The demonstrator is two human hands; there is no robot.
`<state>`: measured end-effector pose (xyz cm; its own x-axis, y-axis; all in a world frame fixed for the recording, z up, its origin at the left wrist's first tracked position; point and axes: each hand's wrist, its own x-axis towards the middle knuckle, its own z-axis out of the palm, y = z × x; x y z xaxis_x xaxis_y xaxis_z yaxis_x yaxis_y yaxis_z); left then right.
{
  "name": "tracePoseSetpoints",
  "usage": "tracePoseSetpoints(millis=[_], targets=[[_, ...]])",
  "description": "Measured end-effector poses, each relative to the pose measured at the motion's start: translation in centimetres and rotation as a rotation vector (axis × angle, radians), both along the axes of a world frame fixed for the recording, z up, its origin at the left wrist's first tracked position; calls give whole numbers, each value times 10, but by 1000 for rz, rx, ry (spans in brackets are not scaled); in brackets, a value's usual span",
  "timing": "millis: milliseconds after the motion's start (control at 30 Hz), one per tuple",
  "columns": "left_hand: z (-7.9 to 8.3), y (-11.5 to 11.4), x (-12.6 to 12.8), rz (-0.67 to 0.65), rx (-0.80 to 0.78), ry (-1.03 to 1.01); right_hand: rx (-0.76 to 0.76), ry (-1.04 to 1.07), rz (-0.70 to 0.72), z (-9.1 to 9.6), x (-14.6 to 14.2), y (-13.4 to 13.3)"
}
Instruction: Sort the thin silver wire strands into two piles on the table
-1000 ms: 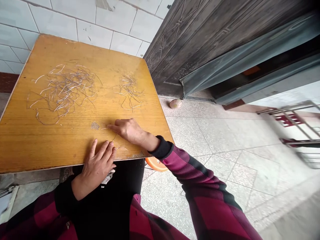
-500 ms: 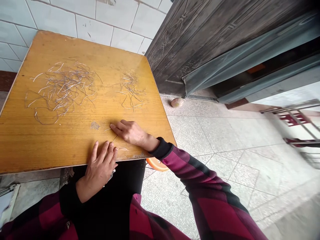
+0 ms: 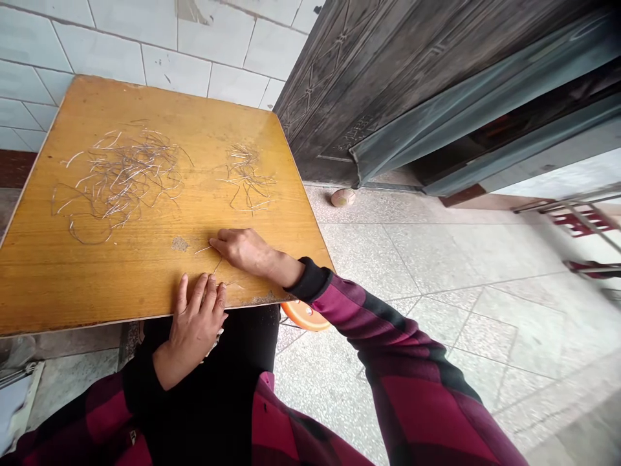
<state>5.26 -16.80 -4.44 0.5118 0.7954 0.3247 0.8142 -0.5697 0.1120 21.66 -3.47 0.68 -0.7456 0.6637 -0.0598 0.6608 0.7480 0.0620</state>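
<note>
My right hand (image 3: 242, 251) is closed in a pinch on a thin piece of wire (image 3: 204, 250), whose pale end sticks out to the left of the fingertips. The wire's lower part runs down toward my left hand (image 3: 196, 317). That hand rests with its fingers stretched out on the table's near edge, fingertips touching the tabletop close to the wire. Farther back lie a large tangled heap of thin wires (image 3: 126, 175) on the left and a smaller bunch of wires (image 3: 247, 178) on the right.
The wooden table (image 3: 97, 278) stands against a white tiled wall (image 3: 160, 68). Right of it are a dark carved door (image 3: 334, 84) with a grey-green curtain (image 3: 412, 129), a ball-like object (image 3: 343, 197) on the floor, and an orange stool (image 3: 305, 316) under the table's corner.
The view has shifted slightly. Both hands keep nearly the same places on the table, my right hand still pinching the wire.
</note>
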Motion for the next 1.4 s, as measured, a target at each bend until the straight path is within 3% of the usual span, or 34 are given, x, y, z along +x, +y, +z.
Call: tracePoseSetpoints(millis=[200,333,433,600,800,1200,1300,1400], targets=[[2,0,-1,-11,-7,-23,176,115,-226,-23,-9,-26],[17,9,-10,-72,-9,-65,256,203,-327,-37,-9,-31],[33,34,-22,-130,18,-111,264,208,-305,-38,-9,-30],[54,94,-28,-33,-33,77,307,227,-298,-37,-9,-30],[56,135,-23,-99,-197,161,255,234,-292,-38,-7,-31],[40,152,-29,-211,-71,37,180,275,-221,-39,-6,-27],[41,144,-27,-172,-34,28,186,285,-227,-39,-5,-27],[47,117,-24,-134,21,27,181,296,-247,-38,-5,-27]])
